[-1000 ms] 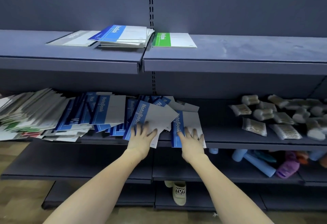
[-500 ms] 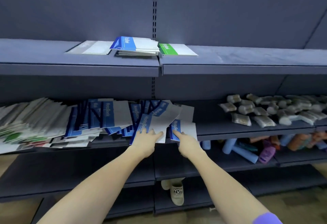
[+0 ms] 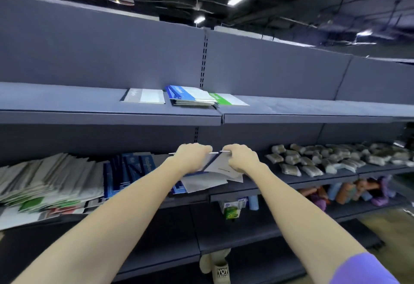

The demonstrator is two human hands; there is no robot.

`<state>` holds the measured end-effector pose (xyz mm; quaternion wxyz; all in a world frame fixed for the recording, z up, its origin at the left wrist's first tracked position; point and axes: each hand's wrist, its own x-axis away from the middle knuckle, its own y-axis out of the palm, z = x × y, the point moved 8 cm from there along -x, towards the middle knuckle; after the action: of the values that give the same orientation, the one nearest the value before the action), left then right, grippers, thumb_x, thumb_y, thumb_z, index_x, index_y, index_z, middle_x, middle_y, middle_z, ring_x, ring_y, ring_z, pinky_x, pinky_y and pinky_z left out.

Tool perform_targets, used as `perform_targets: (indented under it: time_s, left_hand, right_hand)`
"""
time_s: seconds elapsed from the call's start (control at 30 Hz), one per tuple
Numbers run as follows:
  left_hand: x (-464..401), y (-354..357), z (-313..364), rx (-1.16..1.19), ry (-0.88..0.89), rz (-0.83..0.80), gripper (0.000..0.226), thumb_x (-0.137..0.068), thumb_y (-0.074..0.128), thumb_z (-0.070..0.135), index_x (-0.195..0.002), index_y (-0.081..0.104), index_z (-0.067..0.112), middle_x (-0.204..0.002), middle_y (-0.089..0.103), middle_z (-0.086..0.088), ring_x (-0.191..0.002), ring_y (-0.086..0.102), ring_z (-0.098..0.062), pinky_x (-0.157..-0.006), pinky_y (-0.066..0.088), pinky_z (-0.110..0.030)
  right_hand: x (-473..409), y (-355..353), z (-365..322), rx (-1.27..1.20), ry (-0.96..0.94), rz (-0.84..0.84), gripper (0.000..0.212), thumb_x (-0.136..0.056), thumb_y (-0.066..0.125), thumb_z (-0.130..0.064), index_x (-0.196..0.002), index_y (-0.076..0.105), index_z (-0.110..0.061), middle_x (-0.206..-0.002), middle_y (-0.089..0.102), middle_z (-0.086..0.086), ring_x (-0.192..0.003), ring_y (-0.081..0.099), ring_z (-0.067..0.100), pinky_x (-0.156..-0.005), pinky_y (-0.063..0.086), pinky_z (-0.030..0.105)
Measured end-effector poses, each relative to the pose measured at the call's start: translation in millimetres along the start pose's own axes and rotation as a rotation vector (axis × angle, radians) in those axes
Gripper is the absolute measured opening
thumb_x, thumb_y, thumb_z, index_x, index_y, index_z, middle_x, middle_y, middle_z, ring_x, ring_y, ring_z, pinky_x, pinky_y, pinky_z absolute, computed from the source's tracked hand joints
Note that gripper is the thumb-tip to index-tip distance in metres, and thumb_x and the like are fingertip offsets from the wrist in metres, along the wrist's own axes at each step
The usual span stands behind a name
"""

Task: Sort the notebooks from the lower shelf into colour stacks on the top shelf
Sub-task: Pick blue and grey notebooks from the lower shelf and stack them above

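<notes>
Both hands hold blue-spined notebooks (image 3: 215,164) lifted above the lower shelf (image 3: 264,186), below the top shelf's front edge. My left hand (image 3: 190,157) grips them from the left and my right hand (image 3: 240,157) from the right, fingers curled over the upper edge. On the top shelf (image 3: 107,115) lie a grey notebook (image 3: 144,95), a blue stack (image 3: 190,95) and a green notebook (image 3: 228,99) side by side. More blue notebooks (image 3: 132,171) and a slanted grey pile (image 3: 44,180) stay on the lower shelf.
Small wrapped packets (image 3: 313,160) crowd the lower shelf's right part. Bottles and coloured items (image 3: 349,194) sit on the shelf below. A slipper (image 3: 220,268) lies on the bottom shelf. The top shelf runs bare to the right of the green notebook.
Both hands lay flat on notebooks on the lower shelf; now they have gripped blue ones and raised them. The camera has tilted upward.
</notes>
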<state>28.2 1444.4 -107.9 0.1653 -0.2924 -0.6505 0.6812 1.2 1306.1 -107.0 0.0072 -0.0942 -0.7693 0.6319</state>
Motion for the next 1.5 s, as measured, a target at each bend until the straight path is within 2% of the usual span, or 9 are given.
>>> perform_targets:
  time_s: [0.17,0.3,0.4,0.57,0.8,1.07,1.3,1.4,1.5]
  left_hand:
    - [13.7,-71.3,-2.5,-0.071,-0.001,0.160,0.021,-0.093,0.042,0.006,-0.108,0.051,0.018,-0.108,0.065,-0.008,-0.097,0.061,-0.033,-0.072,0.038,-0.036]
    - [19.7,-128.6,-9.6,-0.143,-0.019,0.306,0.023,-0.094,0.044,0.008,-0.110,0.051,0.021,-0.104,0.065,-0.004,-0.088,0.058,-0.029,-0.068,0.033,-0.034]
    - [25.3,-168.4,-15.5,-0.173,-0.040,0.404,0.029,-0.090,0.042,0.003,-0.111,0.052,0.021,-0.087,0.057,0.000,-0.071,0.047,-0.025,-0.064,0.031,-0.033]
    - [24.1,-202.6,-28.3,-0.213,-0.063,0.437,0.033,-0.083,0.043,-0.002,-0.104,0.051,0.022,-0.073,0.041,0.004,-0.075,0.048,-0.027,-0.065,0.029,-0.032]
    - [12.8,-244.9,-46.1,-0.186,-0.118,0.566,0.029,-0.086,0.042,-0.005,-0.098,0.049,0.020,-0.083,0.056,-0.001,-0.074,0.052,-0.027,-0.065,0.032,-0.033]
    - [-5.2,-276.7,-71.2,-0.097,-0.190,0.830,0.041,-0.084,0.044,-0.008,-0.114,0.050,0.018,-0.098,0.059,-0.004,-0.079,0.059,-0.034,-0.067,0.031,-0.035]
    - [-27.9,-237.6,-107.6,-0.038,-0.301,0.741,0.036,-0.085,0.052,-0.001,-0.114,0.049,0.018,-0.103,0.062,-0.003,-0.079,0.052,-0.031,-0.068,0.031,-0.035]
    - [-29.5,-223.3,-120.4,-0.050,-0.356,0.704,0.038,-0.082,0.050,-0.004,-0.114,0.048,0.018,-0.103,0.062,-0.003,-0.078,0.049,-0.031,-0.067,0.031,-0.034]
    - [-32.2,-212.1,-129.5,-0.076,-0.382,0.697,0.037,-0.083,0.050,-0.004,-0.113,0.048,0.017,-0.100,0.062,-0.003,-0.077,0.049,-0.031,-0.065,0.030,-0.033]
  right_hand:
    - [4.5,-52.4,-28.6,-0.111,-0.016,0.113,0.050,-0.082,0.042,-0.006,-0.116,0.064,-0.037,-0.112,0.063,-0.002,-0.099,0.054,0.028,-0.080,0.045,0.034]
    - [5.2,-93.8,-45.5,-0.233,-0.080,0.208,0.050,-0.074,0.040,-0.003,-0.103,0.059,-0.039,-0.104,0.064,0.000,-0.094,0.056,0.030,-0.077,0.049,0.036]
    - [6.6,-125.4,-61.4,-0.257,-0.122,0.380,0.062,-0.073,0.038,0.000,-0.119,0.058,-0.036,-0.090,0.060,-0.005,-0.085,0.051,0.027,-0.070,0.043,0.034]
    - [2.0,-157.1,-81.8,-0.181,-0.163,0.464,0.044,-0.076,0.040,0.000,-0.108,0.047,-0.028,-0.083,0.057,-0.002,-0.082,0.053,0.034,-0.070,0.046,0.039]
    - [-21.4,-202.9,-103.5,-0.152,-0.218,0.518,0.039,-0.079,0.045,0.002,-0.108,0.047,-0.024,-0.093,0.061,0.005,-0.082,0.055,0.032,-0.064,0.042,0.035]
    - [-40.8,-248.1,-110.3,-0.288,-0.315,0.881,0.034,-0.086,0.042,0.004,-0.105,0.059,-0.019,-0.075,0.060,0.005,-0.070,0.051,0.030,-0.054,0.034,0.034]
    - [-90.0,-178.7,-119.0,-0.255,-0.429,0.664,0.052,-0.085,0.045,0.006,-0.120,0.070,-0.024,-0.103,0.072,0.003,-0.097,0.059,0.029,-0.082,0.043,0.035]
    - [-117.6,-130.4,-127.1,-0.049,-0.426,0.384,0.041,-0.097,0.045,-0.012,-0.130,0.063,-0.030,-0.126,0.064,0.001,-0.115,0.055,0.029,-0.095,0.041,0.038]
    - [-129.1,-92.8,-121.8,-0.170,-0.399,0.173,0.033,-0.102,0.048,-0.035,-0.132,0.061,-0.036,-0.133,0.063,-0.004,-0.119,0.058,0.023,-0.101,0.046,0.037]
